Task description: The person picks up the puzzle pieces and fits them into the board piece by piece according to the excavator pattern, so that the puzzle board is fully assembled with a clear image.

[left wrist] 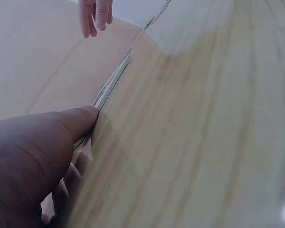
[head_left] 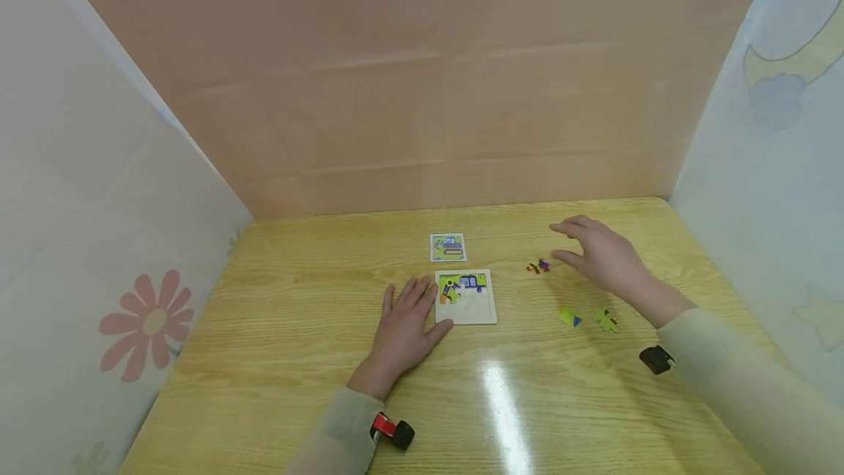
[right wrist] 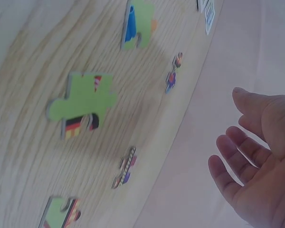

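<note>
A square white puzzle board (head_left: pixel 478 308) lies on the table, with part of a purple digger picture filled along its top and left. My left hand (head_left: pixel 405 332) rests flat beside it, fingertips at its left edge and thumb by the near corner. In the left wrist view the thumb (left wrist: pixel 78 121) touches the board's edge (left wrist: pixel 115 80). Above the table at the right, my right hand (head_left: pixel 603 255) holds nothing, its thumb and fingers spread apart. Below it are a green puzzle piece (right wrist: pixel 85 97) and a green-and-blue piece (right wrist: pixel 141 23).
Behind the board lies a small picture card (head_left: pixel 448 248) with a digger on it. Small dark-patterned pieces (head_left: pixel 538 267) sit left of my right hand. Another green piece (right wrist: pixel 59 213) shows low in the right wrist view. Fabric walls (head_left: pixel 428 79) enclose the table's back and sides.
</note>
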`<state>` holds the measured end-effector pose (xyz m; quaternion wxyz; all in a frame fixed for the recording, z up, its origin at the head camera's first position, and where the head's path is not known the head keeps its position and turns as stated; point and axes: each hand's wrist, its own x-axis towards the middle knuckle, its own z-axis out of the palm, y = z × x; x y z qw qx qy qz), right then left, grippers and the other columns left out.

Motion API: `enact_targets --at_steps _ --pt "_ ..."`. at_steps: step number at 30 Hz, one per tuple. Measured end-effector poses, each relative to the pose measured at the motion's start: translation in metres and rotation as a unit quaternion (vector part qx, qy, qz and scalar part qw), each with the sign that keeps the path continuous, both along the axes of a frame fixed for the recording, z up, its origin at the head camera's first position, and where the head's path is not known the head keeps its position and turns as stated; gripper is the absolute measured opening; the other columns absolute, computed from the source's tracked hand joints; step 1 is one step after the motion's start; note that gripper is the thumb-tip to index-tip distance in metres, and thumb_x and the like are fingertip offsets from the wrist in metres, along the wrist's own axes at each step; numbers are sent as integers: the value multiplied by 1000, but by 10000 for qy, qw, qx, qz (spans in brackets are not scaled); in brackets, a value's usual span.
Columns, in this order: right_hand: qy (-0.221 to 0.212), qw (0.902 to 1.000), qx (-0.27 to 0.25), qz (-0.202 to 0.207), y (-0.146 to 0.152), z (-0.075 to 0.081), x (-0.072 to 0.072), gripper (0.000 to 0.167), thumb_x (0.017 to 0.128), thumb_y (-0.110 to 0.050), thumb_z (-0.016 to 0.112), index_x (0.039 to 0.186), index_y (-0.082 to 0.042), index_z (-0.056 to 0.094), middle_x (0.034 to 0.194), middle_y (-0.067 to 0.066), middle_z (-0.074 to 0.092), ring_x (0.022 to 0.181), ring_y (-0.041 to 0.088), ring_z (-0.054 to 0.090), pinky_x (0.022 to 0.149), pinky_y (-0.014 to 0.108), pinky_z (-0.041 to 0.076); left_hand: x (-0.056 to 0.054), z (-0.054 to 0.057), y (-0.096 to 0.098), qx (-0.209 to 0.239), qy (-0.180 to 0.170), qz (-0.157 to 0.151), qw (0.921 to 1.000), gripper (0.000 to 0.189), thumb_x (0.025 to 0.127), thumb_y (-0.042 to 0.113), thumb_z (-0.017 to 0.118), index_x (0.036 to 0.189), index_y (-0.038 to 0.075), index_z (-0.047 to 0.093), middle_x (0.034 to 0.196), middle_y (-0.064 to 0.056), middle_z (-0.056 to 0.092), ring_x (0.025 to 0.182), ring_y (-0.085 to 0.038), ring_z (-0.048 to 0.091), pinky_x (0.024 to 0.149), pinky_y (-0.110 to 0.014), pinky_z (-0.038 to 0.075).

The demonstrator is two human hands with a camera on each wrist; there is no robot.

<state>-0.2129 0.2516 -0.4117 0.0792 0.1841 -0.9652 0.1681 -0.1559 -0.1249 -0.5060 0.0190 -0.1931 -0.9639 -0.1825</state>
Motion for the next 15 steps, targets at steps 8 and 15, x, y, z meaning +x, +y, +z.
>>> enact_targets --at_steps 8,15 --pt "37 10000 21 -81 17 -1 1 54 102 -19 82 149 3 65 138 24 66 117 44 69 81 61 62 0 -2 0 6 5 -2 10000 78 109 59 62 168 9 48 176 -9 39 166 -33 27 134 -64 7" --pt "-190 9997 8 -122 22 -3 2 55 103 -18 81 151 2 63 140 26 64 118 45 69 79 60 62 0 -3 -2 -42 -9 14 10000 79 109 60 62 167 8 48 177 -9 38 167 -32 26 134 -63 7"
